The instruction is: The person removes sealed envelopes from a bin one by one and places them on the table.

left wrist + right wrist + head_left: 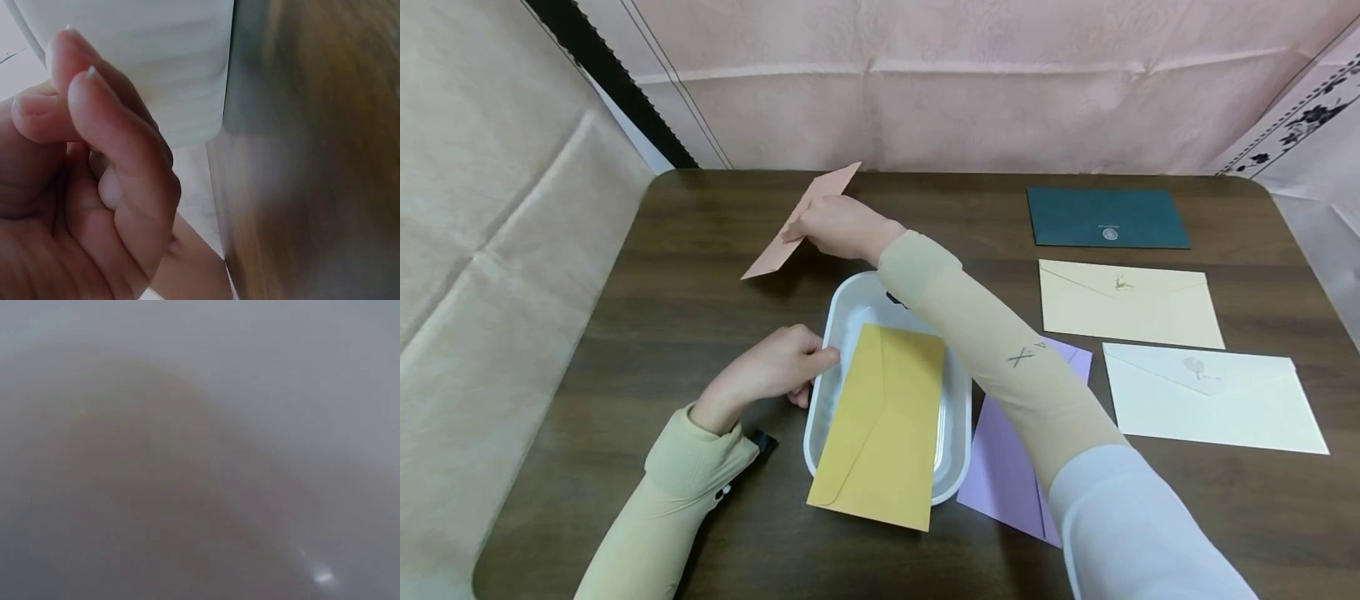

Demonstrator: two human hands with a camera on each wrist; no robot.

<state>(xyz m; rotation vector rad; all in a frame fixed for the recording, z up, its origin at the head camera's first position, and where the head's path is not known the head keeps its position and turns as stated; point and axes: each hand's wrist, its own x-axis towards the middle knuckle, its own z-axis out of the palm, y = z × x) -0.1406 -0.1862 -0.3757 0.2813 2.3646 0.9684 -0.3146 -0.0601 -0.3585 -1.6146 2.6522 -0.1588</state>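
A pink envelope (767, 257) is held by my right hand (842, 227) near the table's far edge, tilted up off the wood. My left hand (775, 362) grips the left rim of a white plastic tray (814, 421), its fingers curled by the outer wall, as the left wrist view also shows. Lying in the tray is a yellow envelope (880, 425), its near end sticking out over the front rim. Purple envelopes (1000, 467) rest to the tray's right, partly hidden under my right forearm. The right wrist view is too blurred to make anything out.
On the right side of the dark wooden table (700, 267), a dark green envelope (1105, 212), a cream envelope (1131, 304) and a white envelope (1213, 400) lie in a column. Pale cloth (880, 100) hangs behind the table.
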